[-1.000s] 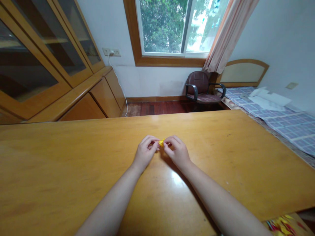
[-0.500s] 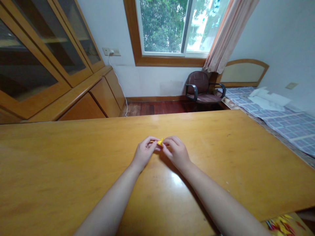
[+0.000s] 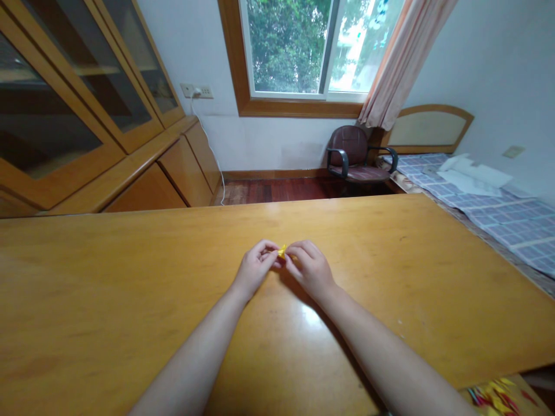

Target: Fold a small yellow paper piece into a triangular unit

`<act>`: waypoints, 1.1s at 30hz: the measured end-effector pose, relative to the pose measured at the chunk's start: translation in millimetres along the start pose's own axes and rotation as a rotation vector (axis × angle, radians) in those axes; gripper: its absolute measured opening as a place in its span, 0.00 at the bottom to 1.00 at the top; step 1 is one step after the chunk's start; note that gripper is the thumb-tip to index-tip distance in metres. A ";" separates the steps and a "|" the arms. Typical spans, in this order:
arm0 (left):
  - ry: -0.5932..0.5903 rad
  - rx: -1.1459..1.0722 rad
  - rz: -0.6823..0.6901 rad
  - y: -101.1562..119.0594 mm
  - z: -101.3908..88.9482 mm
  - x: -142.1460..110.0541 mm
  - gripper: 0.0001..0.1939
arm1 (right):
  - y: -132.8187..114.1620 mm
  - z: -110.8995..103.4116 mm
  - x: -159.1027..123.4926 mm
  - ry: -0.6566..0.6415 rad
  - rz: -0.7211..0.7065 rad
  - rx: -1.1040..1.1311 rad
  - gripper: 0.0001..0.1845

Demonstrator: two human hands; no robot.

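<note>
Head: yellow piece (image 3: 281, 252) between hands (image 3: 255, 267) (image 3: 314, 270)

Over the desk (image 3: 130, 289), the left hand (image 3: 255, 266) and the right hand (image 3: 311, 267) pinch a small yellow piece (image 3: 281, 251) between them. Beyond both hands are a chair (image 3: 350, 150) and a window (image 3: 286, 46), with a cabinet (image 3: 180, 167) far to the left hand's left and a bed (image 3: 520, 222) well off to the right hand's right.

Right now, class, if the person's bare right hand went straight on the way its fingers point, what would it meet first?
Most likely the small, pointed, bright-yellow piece, material unclear, directly ahead of the right hand; the bare left hand seems next beyond it, though one view leaves depth uncertain.
</note>
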State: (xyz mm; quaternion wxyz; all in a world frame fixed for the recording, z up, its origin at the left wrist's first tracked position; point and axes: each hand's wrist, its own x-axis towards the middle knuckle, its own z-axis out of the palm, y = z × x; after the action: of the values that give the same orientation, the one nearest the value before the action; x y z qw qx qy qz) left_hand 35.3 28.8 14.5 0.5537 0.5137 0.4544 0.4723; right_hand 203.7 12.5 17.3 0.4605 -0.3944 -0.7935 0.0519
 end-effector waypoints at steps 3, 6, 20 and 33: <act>-0.010 -0.036 -0.025 1.7 -0.4 0.0 0.11 | 0.4 0.7 -0.8 -0.015 -0.014 -0.004 0.03; -0.024 -0.068 -0.032 3.5 -1.3 -0.4 0.12 | -0.1 1.3 -1.8 -0.026 -0.030 -0.018 0.04; 0.086 0.149 0.114 -4.3 1.6 -0.3 0.06 | -3.8 -0.4 1.9 -0.044 -0.025 -0.063 0.03; 0.093 0.180 0.149 -6.8 1.4 -2.4 0.07 | -3.3 3.5 -1.3 -0.057 0.071 -0.057 0.10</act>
State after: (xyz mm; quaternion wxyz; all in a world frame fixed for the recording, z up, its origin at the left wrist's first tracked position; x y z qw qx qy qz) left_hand 36.7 26.0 7.8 0.4469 0.5714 0.4807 0.4927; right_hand 199.5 10.3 15.9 0.4242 -0.4337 -0.7930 0.0565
